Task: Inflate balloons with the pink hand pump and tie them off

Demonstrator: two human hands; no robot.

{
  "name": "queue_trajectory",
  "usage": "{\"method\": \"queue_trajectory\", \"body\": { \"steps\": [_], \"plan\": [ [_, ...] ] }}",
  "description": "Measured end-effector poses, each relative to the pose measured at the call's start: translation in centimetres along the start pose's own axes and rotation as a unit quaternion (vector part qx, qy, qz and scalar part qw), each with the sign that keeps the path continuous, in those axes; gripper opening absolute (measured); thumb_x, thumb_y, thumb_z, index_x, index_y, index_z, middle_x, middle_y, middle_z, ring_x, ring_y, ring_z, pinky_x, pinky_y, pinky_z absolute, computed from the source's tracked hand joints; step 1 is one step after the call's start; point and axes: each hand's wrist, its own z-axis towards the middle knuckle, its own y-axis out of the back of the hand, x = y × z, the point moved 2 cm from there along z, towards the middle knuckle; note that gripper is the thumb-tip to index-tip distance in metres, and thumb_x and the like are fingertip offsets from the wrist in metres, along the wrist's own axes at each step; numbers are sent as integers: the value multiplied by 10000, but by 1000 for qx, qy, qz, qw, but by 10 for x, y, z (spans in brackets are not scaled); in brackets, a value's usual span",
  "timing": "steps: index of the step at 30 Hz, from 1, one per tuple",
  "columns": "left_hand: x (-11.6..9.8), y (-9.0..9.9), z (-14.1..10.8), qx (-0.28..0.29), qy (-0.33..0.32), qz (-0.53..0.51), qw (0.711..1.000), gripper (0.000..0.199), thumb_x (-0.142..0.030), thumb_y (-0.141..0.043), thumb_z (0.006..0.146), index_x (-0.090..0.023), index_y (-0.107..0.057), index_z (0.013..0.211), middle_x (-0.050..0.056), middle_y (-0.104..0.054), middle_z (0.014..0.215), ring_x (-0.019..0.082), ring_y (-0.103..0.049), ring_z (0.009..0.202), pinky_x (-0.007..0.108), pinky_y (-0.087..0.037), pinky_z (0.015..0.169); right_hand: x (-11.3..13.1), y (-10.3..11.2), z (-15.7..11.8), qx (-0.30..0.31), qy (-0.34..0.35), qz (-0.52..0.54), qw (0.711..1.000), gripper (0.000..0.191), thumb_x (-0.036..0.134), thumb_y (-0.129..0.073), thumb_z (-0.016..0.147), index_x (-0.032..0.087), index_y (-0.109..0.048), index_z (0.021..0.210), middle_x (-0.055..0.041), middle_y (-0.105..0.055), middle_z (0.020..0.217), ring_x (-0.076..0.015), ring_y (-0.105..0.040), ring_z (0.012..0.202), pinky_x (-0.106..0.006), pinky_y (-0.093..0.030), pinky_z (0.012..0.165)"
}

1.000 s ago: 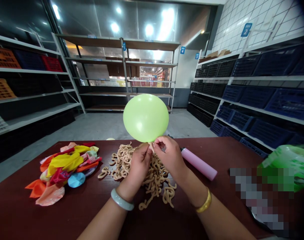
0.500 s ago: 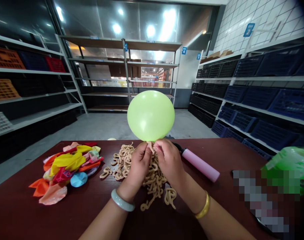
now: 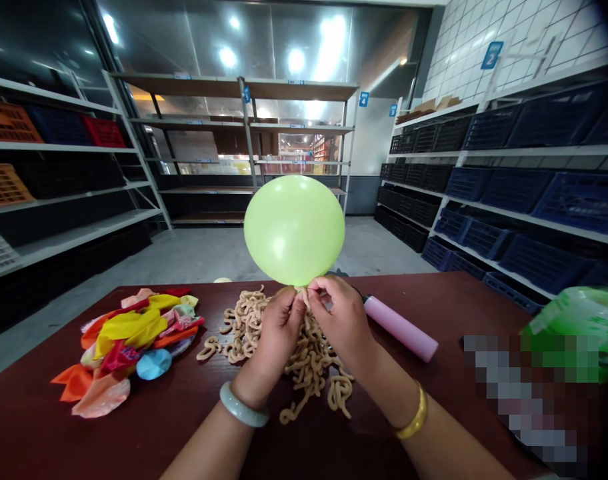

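An inflated light green balloon (image 3: pixel 294 230) stands upright above the table, its neck pointing down. My left hand (image 3: pixel 280 323) pinches at the neck from the left, beside a tan rubber band. My right hand (image 3: pixel 338 313) pinches the tan band at the neck from the right; the fingertips of both hands nearly touch. Beneath and around the hands lies a pile of tan curled bands (image 3: pixel 244 323). Deflated balloons (image 3: pixel 129 333) in yellow, red, orange, pink and blue are heaped at the left.
On the dark red table (image 3: pixel 184 427), a pink pump (image 3: pixel 401 328) lies right of my hands. A green plastic bag (image 3: pixel 579 327) and a blurred-out object (image 3: pixel 519 400) are at the right edge. Shelves with crates (image 3: pixel 519 193) stand beyond.
The balloon appears slightly larger and further left in view. My right fingers have shifted a little at the neck; the whole view has moved slightly.
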Motion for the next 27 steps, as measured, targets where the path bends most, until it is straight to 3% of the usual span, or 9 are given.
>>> {"method": "queue_trajectory", "body": {
  "steps": [7,12,17,22,27],
  "plan": [
    [3,-1,-3,-19,46,-97,994,227,-328,-480,944,-175,-646,921,33,-641,862,161,-560,784,270,-436,740,7,1,-2,7,108,-89,990,94,163,-500,907,206,-572,865,-57,-645,809,-200,-590,793,-329,-459,734],
    [6,-3,-2,-6,90,-203,975,256,-364,-491,934,-162,-649,943,50,-654,900,176,-574,823,298,-456,796,11,5,0,36,155,-99,982,146,170,-478,935,199,-615,973,-92,-665,958,-213,-593,907,-336,-474,792],
    [4,0,-1,-1,69,-168,983,242,-369,-515,922,-166,-646,920,45,-638,867,174,-551,807,286,-443,767,11,4,-1,60,148,-63,985,169,162,-430,950,202,-594,965,-89,-660,951,-207,-596,898,-329,-472,781],
    [0,1,-1,-3,60,-105,993,279,-394,-494,928,-172,-619,813,23,-589,751,164,-518,733,266,-423,702,3,5,1,8,94,-2,996,150,183,-400,954,206,-549,954,-54,-642,825,-175,-595,750,-301,-460,708],
    [-3,1,-1,10,35,-67,997,276,-377,-473,940,-173,-642,864,30,-617,784,168,-531,737,273,-418,707,0,9,7,48,61,53,996,133,174,-470,914,216,-596,911,-27,-672,823,-152,-614,745,-273,-465,707]
  ]
}}
